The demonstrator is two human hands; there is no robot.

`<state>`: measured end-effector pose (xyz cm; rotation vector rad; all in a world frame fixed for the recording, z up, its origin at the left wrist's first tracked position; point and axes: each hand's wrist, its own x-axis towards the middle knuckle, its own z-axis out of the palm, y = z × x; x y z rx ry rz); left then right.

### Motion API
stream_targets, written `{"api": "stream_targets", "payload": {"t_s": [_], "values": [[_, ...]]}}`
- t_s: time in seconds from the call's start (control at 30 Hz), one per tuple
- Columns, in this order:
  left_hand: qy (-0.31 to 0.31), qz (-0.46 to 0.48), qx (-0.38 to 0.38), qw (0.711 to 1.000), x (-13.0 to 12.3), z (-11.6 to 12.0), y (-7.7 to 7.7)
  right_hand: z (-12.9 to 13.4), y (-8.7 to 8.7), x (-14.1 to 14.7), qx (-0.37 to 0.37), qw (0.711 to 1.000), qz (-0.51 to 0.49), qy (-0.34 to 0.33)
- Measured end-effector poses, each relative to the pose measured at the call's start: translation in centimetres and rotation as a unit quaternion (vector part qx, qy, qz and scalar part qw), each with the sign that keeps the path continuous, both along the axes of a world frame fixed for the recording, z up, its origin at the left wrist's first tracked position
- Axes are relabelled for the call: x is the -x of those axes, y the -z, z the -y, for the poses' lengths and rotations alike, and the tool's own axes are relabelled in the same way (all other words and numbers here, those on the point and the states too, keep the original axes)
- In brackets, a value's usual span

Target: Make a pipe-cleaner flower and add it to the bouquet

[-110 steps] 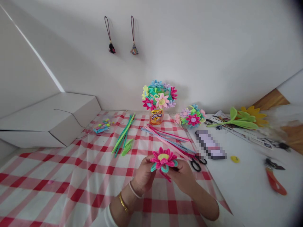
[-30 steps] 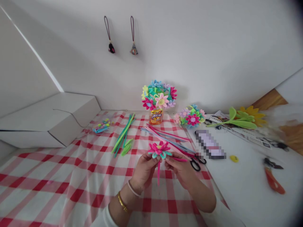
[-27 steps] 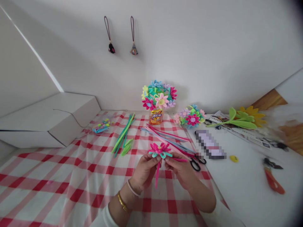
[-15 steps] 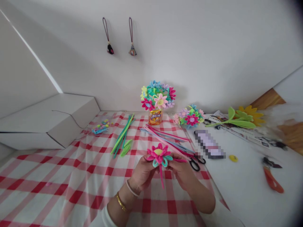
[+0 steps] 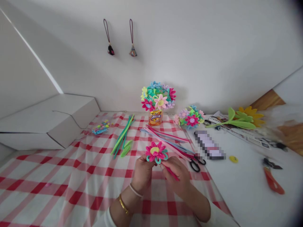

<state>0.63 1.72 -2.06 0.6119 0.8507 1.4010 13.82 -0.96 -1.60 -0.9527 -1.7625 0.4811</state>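
Note:
A deep-pink fuzzy flower (image 5: 155, 150) with a yellow centre and teal loops under its petals is held up over the checked cloth. My left hand (image 5: 142, 172) grips it from below, at the left side, with fingers closed. Close to its underside, my right hand (image 5: 177, 177) pinches a deep-pink pipe cleaner (image 5: 172, 173) that slants down to the right. The fingertips of both hands nearly meet beneath the petals, where the flower's underside is hidden.
Behind the hands lie pink and blue pipe cleaners (image 5: 165, 137) and black-handled scissors (image 5: 194, 165). Green stems (image 5: 123, 135) are at left. A flower-filled orange cup (image 5: 155, 118) stands at the back. Orange-handled pliers (image 5: 272, 180) and a phone (image 5: 209, 145) lie right.
The flower has shifted slightly left and tipped toward the camera. My right hand has turned inward under it, and the pink pipe cleaner now slants beside that hand's fingers.

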Motion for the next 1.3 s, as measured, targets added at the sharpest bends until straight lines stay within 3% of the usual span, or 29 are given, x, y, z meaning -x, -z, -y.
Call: {"api": "stream_targets", "payload": {"t_s": [0.07, 0.13, 0.2, 0.27, 0.4, 0.53, 0.6, 0.7, 0.83, 1.0, 1.2, 1.3], "values": [[0.016, 0.025, 0.014, 0.999, 0.0, -0.1, -0.1, -0.3, 0.1, -0.1, -0.040, 0.997, 0.073, 0.001], [0.032, 0.054, 0.015, 0.998, 0.1, -0.2, -0.1, -0.5, 0.0, -0.3, -0.030, 0.996, 0.078, 0.003], [0.044, 0.072, 0.015, 0.996, 0.3, -0.2, -0.1, -0.8, -0.4, -0.5, 0.025, 1.000, 0.008, 0.016], [0.068, 0.068, 0.014, 0.995, 0.5, -0.1, -0.2, -1.0, -0.9, -0.7, 0.135, 0.985, -0.105, 0.013], [0.136, 0.056, -0.008, 0.989, 0.4, 0.3, -0.9, -1.1, -1.6, -0.6, 0.369, 0.879, -0.283, -0.099], [0.175, 0.046, -0.031, 0.983, 0.3, 0.7, -1.6, -0.9, -1.7, -0.3, 0.469, 0.784, -0.366, -0.176], [0.184, 0.042, -0.028, 0.982, 0.3, 0.7, -1.6, -0.9, -1.6, -0.3, 0.497, 0.761, -0.378, -0.177], [0.190, 0.038, -0.017, 0.981, 0.5, 0.7, -1.4, -1.0, -1.3, -0.4, 0.514, 0.751, -0.374, -0.179], [0.151, 0.031, 0.007, 0.988, 0.7, 0.8, -1.6, -1.0, -1.3, -0.8, 0.522, 0.762, -0.337, -0.182], [0.142, 0.052, 0.007, 0.988, 0.5, 0.8, -1.6, -1.0, -1.8, -0.9, 0.463, 0.828, -0.277, -0.153], [0.101, 0.088, 0.013, 0.991, 0.2, 0.6, -0.9, -1.2, -1.6, -0.7, 0.280, 0.955, -0.091, -0.043], [0.090, 0.067, 0.014, 0.994, 0.0, 0.8, -0.8, -0.9, -0.9, -0.5, 0.130, 0.990, 0.047, 0.028]]}}
